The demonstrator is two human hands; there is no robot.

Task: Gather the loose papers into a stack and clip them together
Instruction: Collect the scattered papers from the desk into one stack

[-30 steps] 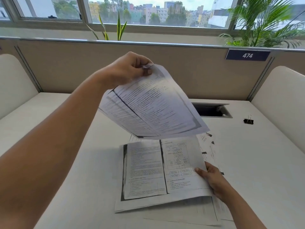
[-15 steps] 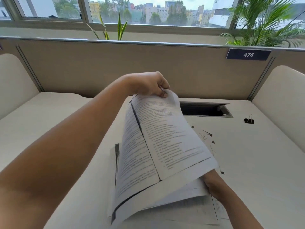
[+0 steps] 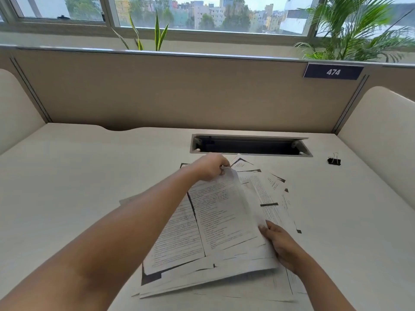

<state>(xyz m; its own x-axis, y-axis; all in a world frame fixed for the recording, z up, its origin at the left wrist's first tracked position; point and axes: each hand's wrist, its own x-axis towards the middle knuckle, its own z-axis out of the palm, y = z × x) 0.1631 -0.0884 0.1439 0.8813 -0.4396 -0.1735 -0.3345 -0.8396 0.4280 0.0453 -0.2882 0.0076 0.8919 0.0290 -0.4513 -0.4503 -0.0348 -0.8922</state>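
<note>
The left hand (image 3: 211,168) is pinching the far edge of the top sheet (image 3: 220,216), over the loose papers (image 3: 272,198) lying on the desk (image 3: 89,176). The right hand (image 3: 281,244) is gripping their right edge, thumb on top. The binder clip (image 3: 334,161) is sitting well apart, far right.

Soft window (image 3: 215,16) daylight, wide-angle edge distortion.

We see white papers (image 3: 224,221) lined with black print and dark edge bands, a black clip (image 3: 334,161), a cream desk (image 3: 89,171), a tan partition (image 3: 157,90), and a navy sign (image 3: 333,71) with white digits.
</note>
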